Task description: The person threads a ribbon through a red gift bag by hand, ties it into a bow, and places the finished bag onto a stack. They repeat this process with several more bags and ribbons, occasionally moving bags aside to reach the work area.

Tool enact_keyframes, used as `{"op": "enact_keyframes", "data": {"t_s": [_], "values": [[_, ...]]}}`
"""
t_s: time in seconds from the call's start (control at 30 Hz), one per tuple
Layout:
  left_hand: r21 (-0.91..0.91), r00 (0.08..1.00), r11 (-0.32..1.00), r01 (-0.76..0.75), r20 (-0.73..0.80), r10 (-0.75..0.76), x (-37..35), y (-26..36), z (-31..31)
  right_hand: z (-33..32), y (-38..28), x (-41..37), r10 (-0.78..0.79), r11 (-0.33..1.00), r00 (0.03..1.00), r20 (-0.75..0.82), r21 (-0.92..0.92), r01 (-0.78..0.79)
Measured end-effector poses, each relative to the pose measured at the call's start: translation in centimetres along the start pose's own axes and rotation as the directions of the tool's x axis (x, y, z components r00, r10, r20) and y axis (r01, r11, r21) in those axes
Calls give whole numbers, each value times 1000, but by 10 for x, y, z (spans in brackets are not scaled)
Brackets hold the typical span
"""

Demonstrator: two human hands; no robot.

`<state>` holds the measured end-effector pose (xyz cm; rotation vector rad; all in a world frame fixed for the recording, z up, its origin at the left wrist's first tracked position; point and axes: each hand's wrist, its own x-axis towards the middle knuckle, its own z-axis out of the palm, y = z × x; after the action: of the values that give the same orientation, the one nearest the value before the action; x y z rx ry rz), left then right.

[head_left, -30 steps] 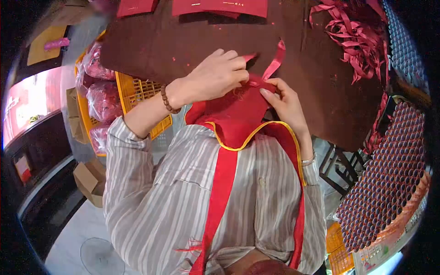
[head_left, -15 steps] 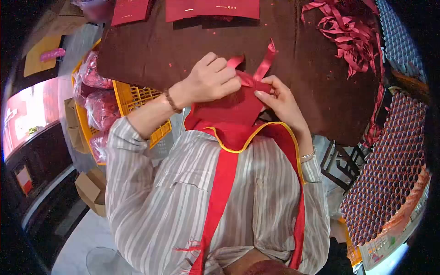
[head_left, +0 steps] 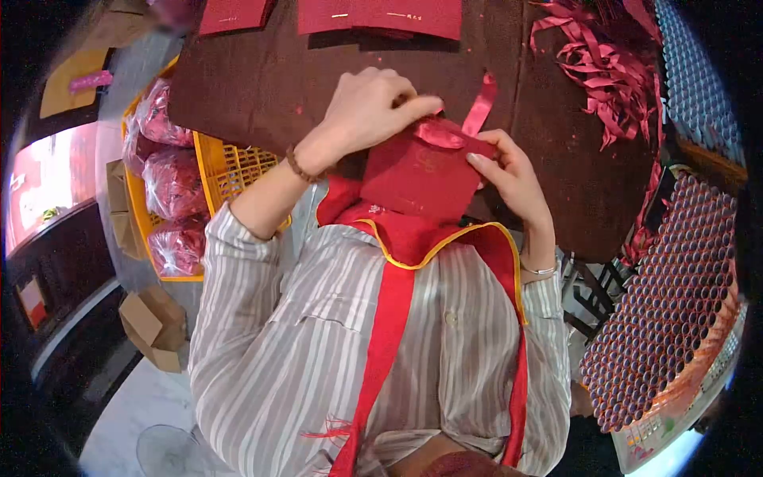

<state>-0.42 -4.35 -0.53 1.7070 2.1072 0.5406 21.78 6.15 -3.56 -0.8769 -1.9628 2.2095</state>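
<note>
A small dark red paper gift bag (head_left: 417,179) with a gold print on its face is held over the near table edge, in front of a red apron (head_left: 413,242). My right hand (head_left: 517,175) pinches its upper right corner between thumb and fingers. At the upper left of the bag, my left hand (head_left: 369,107) is closed with thumb and fingers together, by the shiny red ribbon (head_left: 441,133) along the bag's mouth. What lies inside that grip is mostly hidden. A loose ribbon end (head_left: 481,105) sticks up beside my right hand.
More red bags (head_left: 405,17) lie at the far side of the brown-covered table (head_left: 270,87). A heap of red ribbons (head_left: 608,87) is at the right. Yellow crates (head_left: 208,171) with plastic-wrapped red bundles (head_left: 175,187) stand left. Trays of small round items (head_left: 668,294) are stacked at right.
The bag has turned so that its gold-printed face now shows. My left hand has risen slightly and its thumb has extended rightward; my right hand has shifted slightly right and still holds the corner.
</note>
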Motion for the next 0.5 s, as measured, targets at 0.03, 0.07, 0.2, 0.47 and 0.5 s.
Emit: {"op": "enact_keyframes", "data": {"t_s": [0.03, 0.07, 0.2, 0.47, 0.5], "values": [[34, 993, 999, 9, 119, -13, 6, 1, -1, 1, -1, 0, 9, 998, 1000, 2, -61, -9], [38, 993, 999, 13, 115, -17, 11, -4, 4, 2, -2, -1, 5, 998, 1000, 7, -63, -4], [-819, 950, 489, 299, 306, -68, 14, -10, 11, 12, -8, -11, -29, 997, 999, 21, -66, 31], [-982, 898, 87, 170, 118, -424, -2, -13, 41, 17, 14, -10, -38, 999, 993, -111, 4, 39], [-992, 870, 1, 129, 113, -480, -1, -12, 41, 17, 12, -9, -31, 995, 991, -128, 90, 42]]}}
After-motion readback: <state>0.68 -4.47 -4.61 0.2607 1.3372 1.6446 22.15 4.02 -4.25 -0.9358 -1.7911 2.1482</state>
